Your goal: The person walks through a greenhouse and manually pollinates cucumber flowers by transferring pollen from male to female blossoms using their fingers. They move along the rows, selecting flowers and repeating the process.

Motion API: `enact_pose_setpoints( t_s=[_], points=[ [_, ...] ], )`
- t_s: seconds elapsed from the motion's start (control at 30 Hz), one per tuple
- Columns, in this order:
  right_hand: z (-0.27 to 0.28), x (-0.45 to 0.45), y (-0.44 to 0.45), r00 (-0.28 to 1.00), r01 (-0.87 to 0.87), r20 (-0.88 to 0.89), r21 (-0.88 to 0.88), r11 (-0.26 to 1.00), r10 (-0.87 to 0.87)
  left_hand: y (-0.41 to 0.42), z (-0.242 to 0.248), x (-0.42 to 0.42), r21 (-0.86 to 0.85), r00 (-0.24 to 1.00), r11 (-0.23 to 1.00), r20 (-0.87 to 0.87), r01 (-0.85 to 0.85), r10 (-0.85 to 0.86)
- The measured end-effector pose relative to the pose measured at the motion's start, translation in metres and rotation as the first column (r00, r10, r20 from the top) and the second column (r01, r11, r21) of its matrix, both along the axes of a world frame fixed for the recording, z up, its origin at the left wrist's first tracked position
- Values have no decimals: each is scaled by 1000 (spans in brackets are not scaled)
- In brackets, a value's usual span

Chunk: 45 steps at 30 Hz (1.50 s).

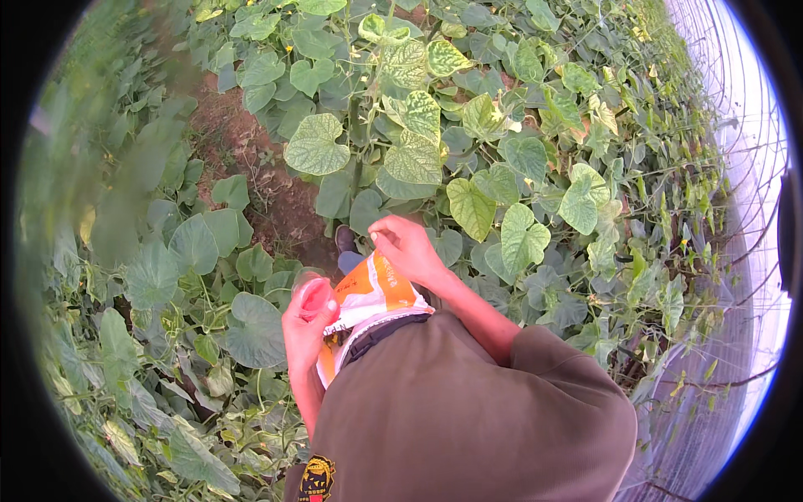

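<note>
My left hand (303,329) is wrapped around a small clear plastic cup (316,297) that looks pink to red inside. Against the front of my waist hangs an orange and white printed plastic sack (364,290), held by a dark belt (384,336). Just above the sack is my right hand (408,248), its thumb and fingertips pinched together. No object shows between those fingers, though something tiny could be hidden. Directly ahead of this hand stands a climbing cucurbit vine (370,119) with yellow-mottled leaves.
Dense leafy vines (182,263) crowd both sides. Bare reddish soil (270,188) shows ahead to the left, with one shoe (344,240) beside it. Translucent greenhouse film (709,401) with curved ribs bounds the right. Blurred foliage (119,182) hangs close to the camera at left.
</note>
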State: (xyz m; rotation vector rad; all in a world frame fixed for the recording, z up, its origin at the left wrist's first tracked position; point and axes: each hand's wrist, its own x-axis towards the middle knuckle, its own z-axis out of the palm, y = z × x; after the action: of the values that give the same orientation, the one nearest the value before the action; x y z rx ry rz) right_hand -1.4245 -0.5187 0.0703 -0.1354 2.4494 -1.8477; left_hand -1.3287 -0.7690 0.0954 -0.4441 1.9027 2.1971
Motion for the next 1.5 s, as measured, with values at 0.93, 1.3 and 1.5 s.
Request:
enact_pose_setpoints(
  t_s=[0.93,1.3,1.5],
  points=[
    [-24,-263,161,255,315,477,-863,-394,-841,-60,33,-419,-121,729,723,-1,680,-685],
    [-6,-223,118,-81,993,90,-74,-87,-993,-91,27,-489,-215,610,597,-8,773,-793],
    [21,-216,151,-229,554,239,-765,-328,-944,-101,31,-510,-198,559,545,17,814,-829]
  ],
)
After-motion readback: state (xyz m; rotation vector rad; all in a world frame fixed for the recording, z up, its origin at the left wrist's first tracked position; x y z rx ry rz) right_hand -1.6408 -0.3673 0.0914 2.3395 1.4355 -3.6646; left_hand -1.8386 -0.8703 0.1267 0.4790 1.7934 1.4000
